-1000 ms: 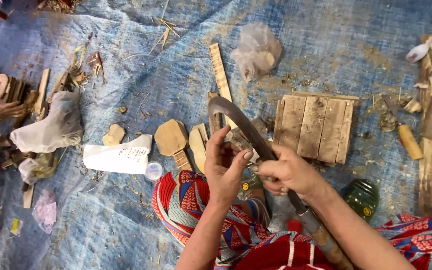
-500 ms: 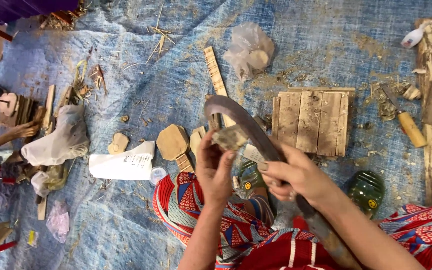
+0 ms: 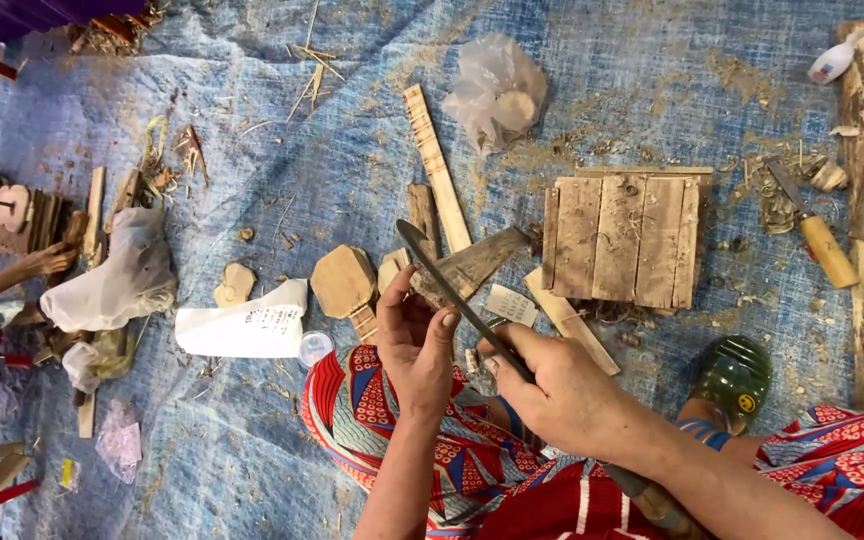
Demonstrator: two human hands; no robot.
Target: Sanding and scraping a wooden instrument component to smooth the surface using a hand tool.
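Held — wedge-shaped wood piece (image 3: 467, 268) pinched in curled left hand (image 3: 417, 340) fingers, steadied over the lap for shaving; long dark blade (image 3: 452, 295) gripped in closed right hand (image 3: 562, 390), edge laid across the wood just beyond the fingertips — slatted board (image 3: 622, 240) farther out.

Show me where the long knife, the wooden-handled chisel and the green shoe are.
knife (image 3: 442, 283): head view, middle of the dark blade.
chisel (image 3: 828, 252): head view, on its pale wooden handle.
green shoe (image 3: 734, 372): head view, top of the toe.
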